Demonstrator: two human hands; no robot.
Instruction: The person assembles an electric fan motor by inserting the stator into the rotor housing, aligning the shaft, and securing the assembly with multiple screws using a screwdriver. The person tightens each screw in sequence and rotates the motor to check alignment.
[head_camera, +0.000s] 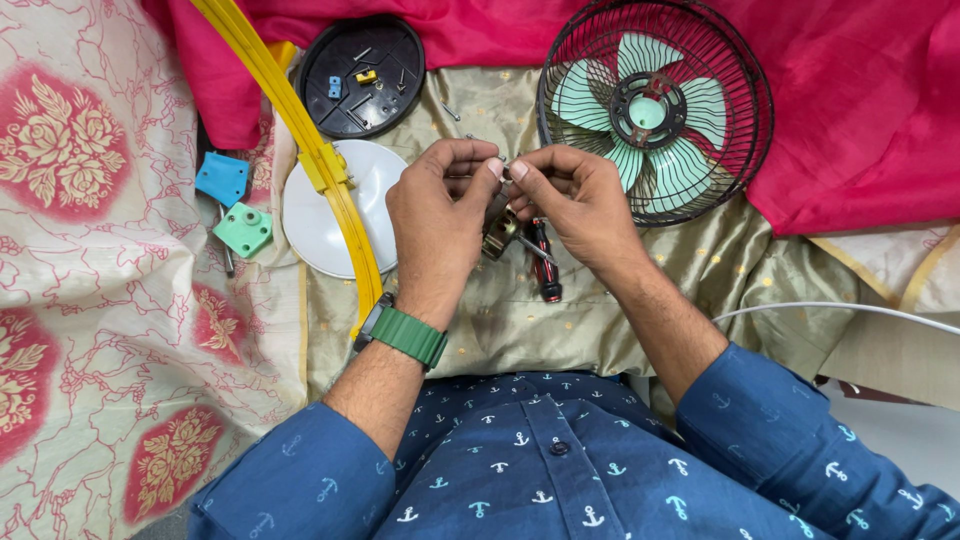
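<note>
Seen from my head camera, my left hand (435, 215), wearing a green-strapped watch, and my right hand (580, 200) meet just below and to the left of the round black wire fan cage with pale green blades (655, 105). Both sets of fingers are pinched together on a small brownish metal part (499, 232), with a thin silvery piece nipped between the thumb tips. Doing this well, I judge, means steadying the part with one hand while the other makes small, careful turns. A red-and-black screwdriver (543, 265) lies on the gold cloth (520, 320) under my hands. Left of the fan sit a white round disc (325, 215), a yellow plastic hoop (300, 130) and a black round plate holding screws (362, 75).
</note>
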